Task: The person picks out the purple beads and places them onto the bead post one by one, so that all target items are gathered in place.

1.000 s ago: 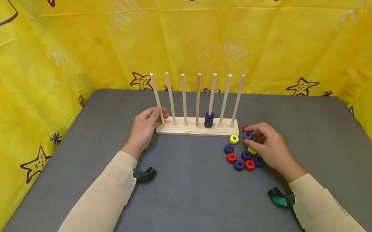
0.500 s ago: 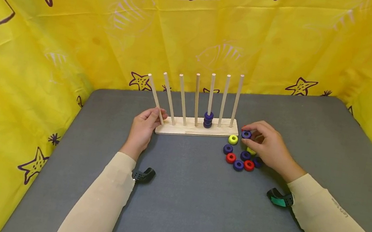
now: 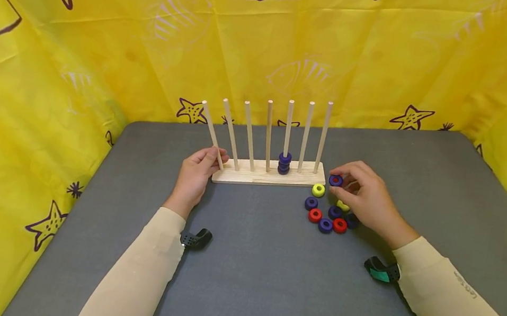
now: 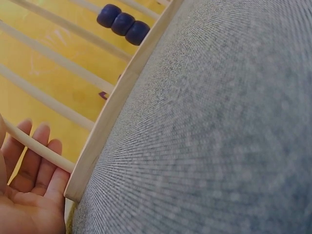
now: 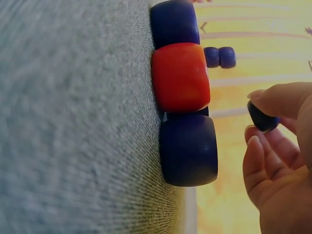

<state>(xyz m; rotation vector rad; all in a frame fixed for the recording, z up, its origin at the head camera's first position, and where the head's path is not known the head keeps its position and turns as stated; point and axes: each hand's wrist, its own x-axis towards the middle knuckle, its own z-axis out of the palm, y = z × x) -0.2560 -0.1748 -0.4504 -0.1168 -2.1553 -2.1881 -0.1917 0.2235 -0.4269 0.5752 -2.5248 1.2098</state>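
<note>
Right hand (image 3: 364,194) pinches a dark blue ring (image 5: 262,118) between thumb and fingertips; ring is off the bench (image 3: 258,265), just past the right end of the wooden base (image 3: 253,177). Red shows through the ring's hole in the head view. Left hand (image 3: 194,177) is at the other end, thumb and fingers closed around the leftmost peg (image 3: 210,126), low down near the base. Seven pegs in a row; fifth from left carries the blue stack (image 3: 283,164), three rings, seated at the bottom. The other pegs show bare wood. Loose rings sit in a cluster below and left of the right hand: front yellow ring (image 3: 317,193) by the base corner, left blue ring (image 3: 309,206) next, then left red ring (image 3: 313,219), front blue ring (image 3: 324,229) and right red ring (image 3: 338,229). Two more blues and a second yellow lie closer to the hand, the yellow partly covered by it. Long beige sleeves (image 3: 465,303) on both arms, dark wrist mounts (image 3: 197,238) at the cuffs. Yellow cloth (image 3: 259,41) with starfish and fish outlines hangs behind the bench.
</note>
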